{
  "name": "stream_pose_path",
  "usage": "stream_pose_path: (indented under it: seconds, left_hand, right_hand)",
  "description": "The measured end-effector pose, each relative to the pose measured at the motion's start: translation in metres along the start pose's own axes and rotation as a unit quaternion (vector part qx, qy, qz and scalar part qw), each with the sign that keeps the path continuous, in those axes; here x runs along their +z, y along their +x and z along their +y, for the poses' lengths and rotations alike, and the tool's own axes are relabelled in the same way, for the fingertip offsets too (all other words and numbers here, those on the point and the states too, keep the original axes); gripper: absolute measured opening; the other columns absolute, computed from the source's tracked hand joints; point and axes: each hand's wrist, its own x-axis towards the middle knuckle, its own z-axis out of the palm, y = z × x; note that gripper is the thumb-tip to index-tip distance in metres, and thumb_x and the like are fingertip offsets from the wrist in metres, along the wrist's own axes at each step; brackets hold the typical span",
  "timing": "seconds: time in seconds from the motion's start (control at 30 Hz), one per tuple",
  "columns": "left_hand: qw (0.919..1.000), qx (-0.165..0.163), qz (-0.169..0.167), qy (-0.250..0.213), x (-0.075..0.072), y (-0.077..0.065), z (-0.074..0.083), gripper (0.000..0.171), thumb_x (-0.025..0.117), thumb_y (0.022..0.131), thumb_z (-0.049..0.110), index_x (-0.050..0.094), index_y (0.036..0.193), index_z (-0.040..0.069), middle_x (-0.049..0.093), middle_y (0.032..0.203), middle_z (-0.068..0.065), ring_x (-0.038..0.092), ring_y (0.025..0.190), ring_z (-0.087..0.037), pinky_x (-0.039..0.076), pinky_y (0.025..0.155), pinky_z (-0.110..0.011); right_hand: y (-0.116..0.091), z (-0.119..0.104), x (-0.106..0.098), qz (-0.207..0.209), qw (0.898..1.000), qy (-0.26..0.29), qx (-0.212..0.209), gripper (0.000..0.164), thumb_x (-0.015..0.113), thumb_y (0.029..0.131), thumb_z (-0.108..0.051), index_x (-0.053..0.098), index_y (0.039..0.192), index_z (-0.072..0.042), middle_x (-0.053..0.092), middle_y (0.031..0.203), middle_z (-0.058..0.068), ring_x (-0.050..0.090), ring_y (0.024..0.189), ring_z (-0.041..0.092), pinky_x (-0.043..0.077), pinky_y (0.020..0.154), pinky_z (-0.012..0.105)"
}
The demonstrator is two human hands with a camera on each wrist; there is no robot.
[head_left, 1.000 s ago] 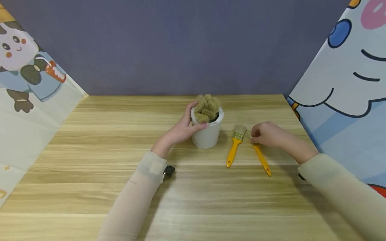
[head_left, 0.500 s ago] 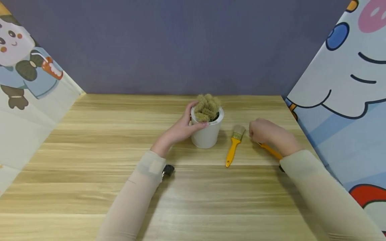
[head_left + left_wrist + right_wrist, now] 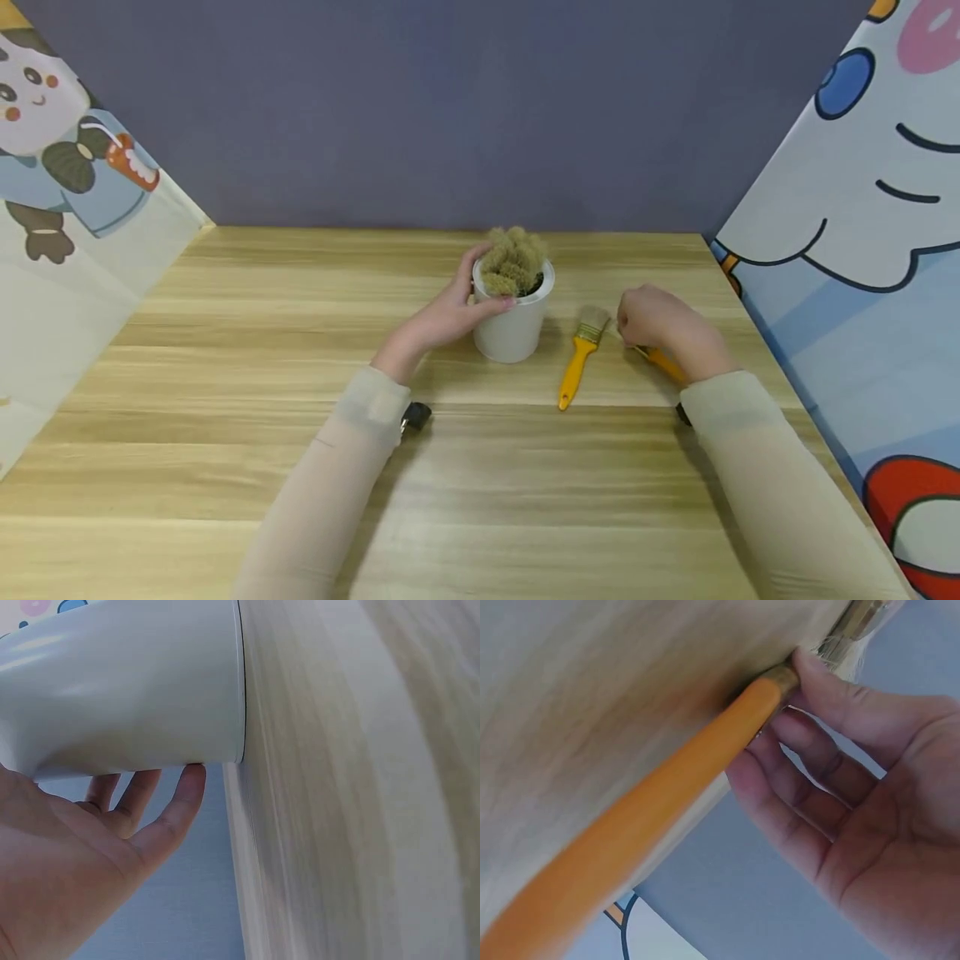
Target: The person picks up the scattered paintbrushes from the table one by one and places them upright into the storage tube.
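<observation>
In the head view a white pot (image 3: 508,337) with a bushy tan plant (image 3: 512,260) stands upright at the back middle. My left hand (image 3: 448,315) holds it from the left, thumb on the front below the rim. The left wrist view shows fingertips touching the pot's side (image 3: 127,690). To the right, my right hand (image 3: 663,325) pinches a paintbrush with an orange-yellow handle (image 3: 664,364). In the right wrist view thumb and fingers grip its metal ferrule (image 3: 782,677); its bristles are hidden behind the hand in the head view.
A second yellow-handled paintbrush (image 3: 576,362) lies between pot and right hand, bristles pointing away from me. The wooden table (image 3: 300,292) ends at a dark grey back wall (image 3: 450,117). Cartoon-printed panels (image 3: 862,217) flank it on both sides.
My right hand has turned, its forearm swinging left, and the held brush's handle has swung up and right beneath the wrist. The left hand keeps its hold on the pot.
</observation>
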Motion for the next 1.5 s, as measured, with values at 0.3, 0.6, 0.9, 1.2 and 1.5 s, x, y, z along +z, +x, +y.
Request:
stream_pose_path:
  seconds: [0.3,0.6,0.9,1.2,1.5]
  left_hand:
    - [1.0000,-0.005,-0.002,0.007,0.000,0.002,0.001,0.095,0.071,0.102,0.039,0.004,0.168,0.034,0.017,0.176,-0.018,0.023,0.164,-0.036,0.023,0.133,-0.059]
    - [0.9999,-0.009,0.000,0.008,0.001,0.002,-0.002,0.095,0.070,0.102,0.041,0.003,0.168,0.033,0.014,0.177,-0.019,0.020,0.165,-0.036,0.021,0.134,-0.059]
    - [0.9999,-0.011,-0.001,0.008,0.000,0.003,-0.003,0.095,0.070,0.102,0.041,0.002,0.169,0.034,0.013,0.178,-0.018,0.021,0.165,-0.036,0.022,0.134,-0.059]
    - [0.9998,-0.014,0.001,0.014,-0.004,0.002,-0.001,0.096,0.070,0.101,0.042,0.003,0.169,0.034,0.015,0.177,-0.019,0.021,0.165,-0.036,0.022,0.133,-0.060]
    - [0.9999,-0.009,-0.004,0.012,-0.002,0.003,-0.002,0.096,0.073,0.100,0.041,0.005,0.168,0.034,0.018,0.177,-0.018,0.025,0.164,-0.037,0.024,0.133,-0.060]
  right_hand:
    - [0.001,-0.005,-0.001,0.011,0.999,-0.040,0.011,0.039,0.063,0.084,0.007,0.042,0.061,-0.017,0.027,0.062,-0.001,0.023,0.058,0.016,0.025,0.054,0.029]
    - [0.005,-0.018,0.001,0.022,0.994,-0.103,0.028,0.007,0.064,0.088,0.001,0.063,0.083,-0.003,0.062,0.080,0.013,0.051,0.070,0.026,0.045,0.063,0.038]
    - [-0.005,-0.007,-0.006,-0.003,0.998,-0.018,0.056,0.030,0.069,0.090,-0.008,0.048,0.070,-0.013,0.038,0.065,-0.001,0.036,0.060,0.016,0.034,0.056,0.029]
    - [-0.039,-0.024,-0.071,0.123,0.991,0.045,0.013,0.030,0.071,0.096,-0.021,0.062,0.115,0.001,0.063,0.074,0.008,0.052,0.060,0.019,0.045,0.058,0.035]
    - [-0.071,-0.083,-0.111,0.315,0.937,0.144,-0.037,0.051,0.069,0.102,-0.033,0.058,0.149,-0.017,0.072,0.119,0.013,0.071,0.104,0.026,0.053,0.087,0.038]
